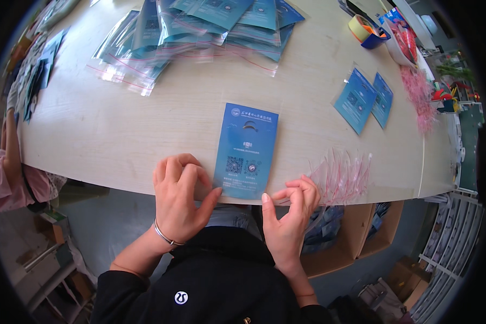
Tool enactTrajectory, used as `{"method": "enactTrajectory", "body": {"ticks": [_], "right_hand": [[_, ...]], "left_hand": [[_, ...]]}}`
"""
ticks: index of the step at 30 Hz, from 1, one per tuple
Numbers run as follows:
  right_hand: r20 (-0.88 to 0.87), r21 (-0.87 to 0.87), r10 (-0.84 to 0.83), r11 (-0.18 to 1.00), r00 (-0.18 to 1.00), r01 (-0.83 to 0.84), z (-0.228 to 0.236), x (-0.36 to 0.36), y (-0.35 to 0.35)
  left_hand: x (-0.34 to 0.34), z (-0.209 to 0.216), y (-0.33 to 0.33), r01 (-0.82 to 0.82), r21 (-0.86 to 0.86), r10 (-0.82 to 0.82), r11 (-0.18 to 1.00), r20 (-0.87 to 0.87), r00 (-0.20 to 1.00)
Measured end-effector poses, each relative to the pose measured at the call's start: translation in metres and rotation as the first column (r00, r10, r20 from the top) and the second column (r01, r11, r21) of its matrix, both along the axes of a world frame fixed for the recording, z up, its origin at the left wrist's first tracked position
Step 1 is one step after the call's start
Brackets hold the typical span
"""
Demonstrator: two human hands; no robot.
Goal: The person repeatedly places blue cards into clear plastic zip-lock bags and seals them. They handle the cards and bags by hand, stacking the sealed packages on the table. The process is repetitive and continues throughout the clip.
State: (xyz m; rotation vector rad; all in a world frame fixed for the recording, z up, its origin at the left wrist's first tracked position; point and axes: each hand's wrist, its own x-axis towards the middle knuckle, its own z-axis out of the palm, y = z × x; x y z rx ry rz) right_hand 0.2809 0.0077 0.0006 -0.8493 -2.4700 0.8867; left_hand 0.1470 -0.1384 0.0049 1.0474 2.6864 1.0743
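Observation:
A blue printed card point(247, 146) with two square codes lies flat before me near the table's front edge. Faint clear film shows past its top, so it seems to be in a clear bag. At its lower left corner is the thumb of my left hand point(179, 197), the other fingers bent and apart from it. My right hand point(291, 216) has its thumb by the lower right corner, fingers curved with a gap. Neither hand visibly grips anything. Beside my right hand lies a row of clear zip bags point(343, 178) with red-pink edges.
Bagged blue cards point(200, 32) are heaped at the far side. Two more cards point(356, 100) lie to the right, near a tape roll point(360, 29) and pink strips point(418, 97). Cardboard boxes point(351, 243) stand below the edge. Another person's sleeve point(5, 181) is at left.

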Motion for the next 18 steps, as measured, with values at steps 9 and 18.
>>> {"method": "enactTrajectory", "body": {"ticks": [9,18], "right_hand": [[0.022,0.482,0.359,0.814,0.933,-0.325,-0.015,-0.002,-0.007],[0.321,0.418,0.445,0.726,0.836,-0.546,-0.024,0.018,-0.013]], "left_hand": [[0.006,-0.021,-0.009,0.416,-0.146,-0.44,0.898,-0.342,0.83],[0.013,-0.019,-0.024,0.319,-0.504,-0.543,0.802,-0.395,0.741]]}}
